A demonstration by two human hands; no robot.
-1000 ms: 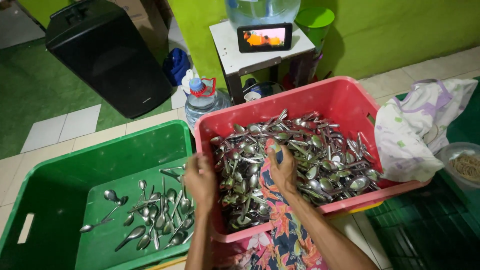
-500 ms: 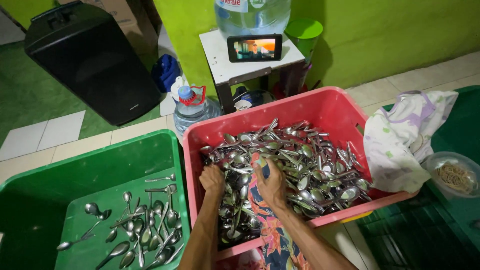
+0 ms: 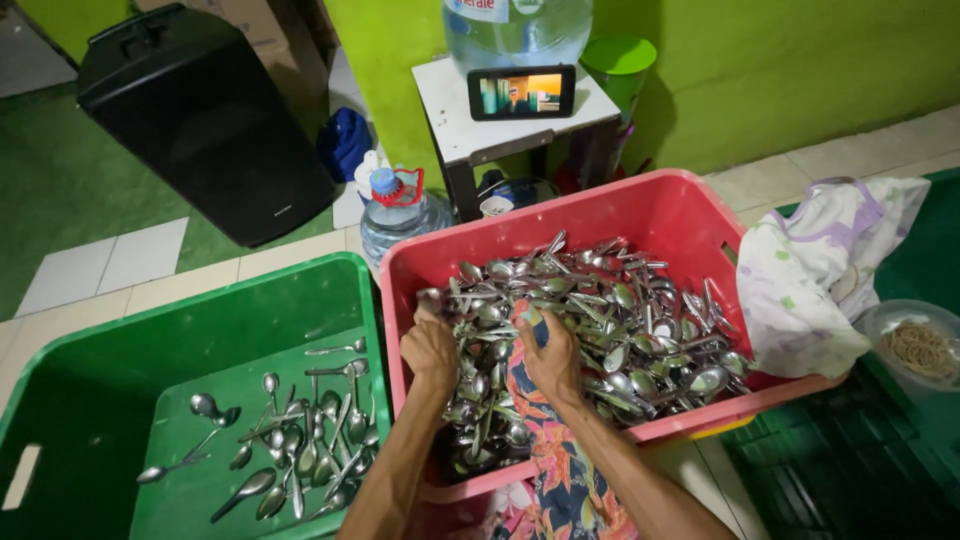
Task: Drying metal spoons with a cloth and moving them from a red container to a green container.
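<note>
A red plastic crate (image 3: 650, 215) holds a heap of several metal spoons (image 3: 620, 325). Both my hands are down in the near left part of that heap. My left hand (image 3: 430, 350) rests on the spoons with its fingers curled in among them. My right hand (image 3: 548, 355) lies beside it, fingers bent over the pile; what it grips is hidden by the hand. A flowered cloth (image 3: 555, 470) lies under my right forearm, over the crate's near edge. To the left, a green crate (image 3: 120, 370) contains several loose spoons (image 3: 290, 440) on its floor.
A white patterned cloth (image 3: 830, 270) hangs over the red crate's right rim. A clear bowl of rubber bands (image 3: 915, 345) sits at the right. Behind stand a black case (image 3: 210, 120), a water bottle (image 3: 400, 215) and a small white table (image 3: 450, 120) with a phone (image 3: 520, 92).
The camera has tipped and moved closer to the crates. Both hands have stayed in the spoon heap, shifting slightly among the spoons.
</note>
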